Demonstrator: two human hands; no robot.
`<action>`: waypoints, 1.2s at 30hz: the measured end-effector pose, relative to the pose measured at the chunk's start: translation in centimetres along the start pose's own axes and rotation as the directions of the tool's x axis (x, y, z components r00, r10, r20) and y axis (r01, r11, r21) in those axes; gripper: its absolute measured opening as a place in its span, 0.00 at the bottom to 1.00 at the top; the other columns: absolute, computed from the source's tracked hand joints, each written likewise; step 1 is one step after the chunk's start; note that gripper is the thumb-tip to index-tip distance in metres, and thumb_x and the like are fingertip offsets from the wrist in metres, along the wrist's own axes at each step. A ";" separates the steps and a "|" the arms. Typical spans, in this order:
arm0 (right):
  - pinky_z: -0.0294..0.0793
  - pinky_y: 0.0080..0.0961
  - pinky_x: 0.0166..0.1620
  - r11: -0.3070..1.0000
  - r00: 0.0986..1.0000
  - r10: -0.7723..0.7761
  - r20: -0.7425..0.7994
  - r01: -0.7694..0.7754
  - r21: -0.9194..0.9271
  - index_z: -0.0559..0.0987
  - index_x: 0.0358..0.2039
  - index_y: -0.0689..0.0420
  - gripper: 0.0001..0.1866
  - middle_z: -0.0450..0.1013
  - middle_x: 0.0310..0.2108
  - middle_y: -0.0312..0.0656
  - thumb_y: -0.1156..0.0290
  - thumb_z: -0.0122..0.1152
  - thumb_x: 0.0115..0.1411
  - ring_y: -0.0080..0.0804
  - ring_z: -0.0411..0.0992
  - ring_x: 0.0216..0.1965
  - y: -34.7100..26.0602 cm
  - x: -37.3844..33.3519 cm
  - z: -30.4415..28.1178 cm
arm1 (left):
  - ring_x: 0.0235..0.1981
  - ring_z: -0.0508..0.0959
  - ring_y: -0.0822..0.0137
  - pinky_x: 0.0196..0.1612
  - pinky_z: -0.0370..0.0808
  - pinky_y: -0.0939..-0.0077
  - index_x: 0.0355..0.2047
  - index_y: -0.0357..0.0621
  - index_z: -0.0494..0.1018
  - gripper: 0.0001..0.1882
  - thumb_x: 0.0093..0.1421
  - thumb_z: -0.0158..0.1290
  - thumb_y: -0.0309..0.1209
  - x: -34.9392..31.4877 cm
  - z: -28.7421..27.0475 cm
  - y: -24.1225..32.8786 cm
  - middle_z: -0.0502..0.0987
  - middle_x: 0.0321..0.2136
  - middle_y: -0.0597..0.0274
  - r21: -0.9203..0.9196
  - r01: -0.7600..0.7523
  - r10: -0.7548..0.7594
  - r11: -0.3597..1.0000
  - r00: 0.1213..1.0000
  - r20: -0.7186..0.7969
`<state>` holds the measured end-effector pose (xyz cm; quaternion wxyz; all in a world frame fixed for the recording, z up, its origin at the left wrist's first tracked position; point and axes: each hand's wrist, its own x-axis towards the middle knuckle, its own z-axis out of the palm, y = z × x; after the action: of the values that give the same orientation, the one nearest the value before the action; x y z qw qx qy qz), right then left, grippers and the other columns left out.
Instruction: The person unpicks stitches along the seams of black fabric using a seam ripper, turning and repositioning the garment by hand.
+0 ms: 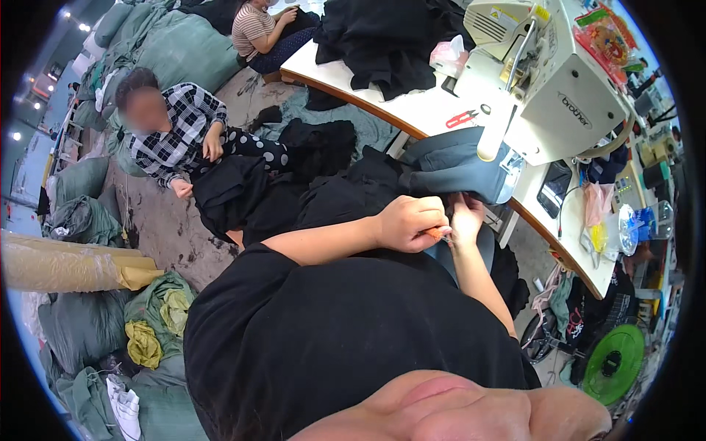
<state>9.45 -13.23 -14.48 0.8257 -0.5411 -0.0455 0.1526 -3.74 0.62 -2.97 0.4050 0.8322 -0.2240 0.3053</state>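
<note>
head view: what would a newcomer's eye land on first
Probably the big white sewing machine at upper right, with grey cloth beside it. Next, perhaps, the bright green fan at lower right, and the left hand near the centre, closed around an orange-handled tool.

The handle [437, 233] is orange, cloth [447, 182] blue-grey, one shirt [193, 112] checked.

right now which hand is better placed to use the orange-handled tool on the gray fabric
Likely the left: the left hand holds the orange-handled tool, while the right hand is up against the gray fabric, suited to steadying it.
</note>
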 end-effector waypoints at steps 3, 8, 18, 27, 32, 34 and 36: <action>0.76 0.31 0.54 0.990 0.990 0.139 -0.001 -0.139 0.002 0.76 0.50 0.55 0.13 0.75 0.46 0.37 0.79 0.64 0.67 0.28 0.74 0.47 -0.7 -1.1 0.3 | 0.22 0.77 0.59 0.24 0.74 0.70 0.32 0.42 0.78 0.03 0.60 0.61 0.26 -0.1 -0.1 0.0 0.76 0.28 0.59 -0.008 0.009 -0.009 1.000 1.000 -0.003; 0.77 0.39 0.51 0.955 0.992 0.130 0.007 -0.127 0.267 0.74 0.48 0.52 0.11 0.73 0.43 0.36 0.78 0.61 0.69 0.30 0.73 0.44 -3.1 -3.3 -5.6 | 0.23 0.77 0.59 0.26 0.73 0.68 0.32 0.42 0.78 0.03 0.60 0.61 0.26 -0.3 -1.5 -0.1 0.75 0.26 0.60 -0.055 0.081 -0.080 0.995 0.996 0.026; 0.65 0.13 0.39 0.966 0.955 0.221 0.196 -0.186 -0.182 0.76 0.40 0.59 0.07 0.71 0.32 0.28 0.82 0.65 0.65 0.15 0.67 0.32 -14.1 -10.8 -10.0 | 0.24 0.75 0.60 0.28 0.70 0.68 0.31 0.40 0.77 0.06 0.65 0.58 0.28 1.2 -1.7 1.2 0.74 0.23 0.59 -0.228 0.217 -0.192 0.949 0.973 0.124; 0.73 0.22 0.47 0.869 0.824 0.229 0.518 0.067 -0.490 0.83 0.32 0.64 0.05 0.81 0.37 0.38 0.82 0.73 0.56 0.24 0.77 0.41 -13.4 -11.9 -2.4 | 0.35 0.85 0.52 0.37 0.80 0.61 0.49 0.42 0.79 0.14 0.64 0.55 0.31 4.4 -2.2 4.9 0.84 0.33 0.49 -0.133 0.199 -0.113 0.971 0.870 0.481; 0.72 0.23 0.49 0.840 0.745 0.152 0.649 0.249 -0.483 0.83 0.32 0.66 0.06 0.80 0.39 0.38 0.83 0.73 0.56 0.24 0.76 0.42 -13.4 -10.3 -1.1 | 0.30 0.84 0.51 0.34 0.79 0.60 0.46 0.44 0.80 0.12 0.64 0.56 0.32 3.9 -2.6 3.6 0.83 0.28 0.51 0.010 0.213 -0.188 0.977 0.839 0.511; 0.74 0.25 0.48 0.824 0.748 0.143 0.648 0.272 -0.497 0.83 0.31 0.63 0.05 0.82 0.38 0.42 0.81 0.74 0.55 0.27 0.78 0.40 -13.6 -10.0 -0.9 | 0.28 0.83 0.50 0.32 0.78 0.59 0.41 0.45 0.79 0.08 0.63 0.56 0.32 4.1 -3.3 3.4 0.81 0.26 0.52 0.127 0.199 -0.237 0.972 0.811 0.536; 0.73 0.24 0.47 0.828 0.746 0.123 0.655 0.287 -0.481 0.83 0.32 0.63 0.05 0.81 0.36 0.40 0.80 0.73 0.56 0.26 0.77 0.40 -13.9 -9.7 -0.9 | 0.28 0.82 0.49 0.30 0.77 0.57 0.36 0.45 0.77 0.06 0.64 0.57 0.33 3.9 -3.5 3.2 0.80 0.24 0.53 0.114 0.176 -0.210 0.978 0.837 0.506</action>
<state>3.26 -22.06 -1.34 0.5679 -0.6635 -0.4016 0.2756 -4.09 1.18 3.16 0.3326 0.9140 -0.2294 0.0363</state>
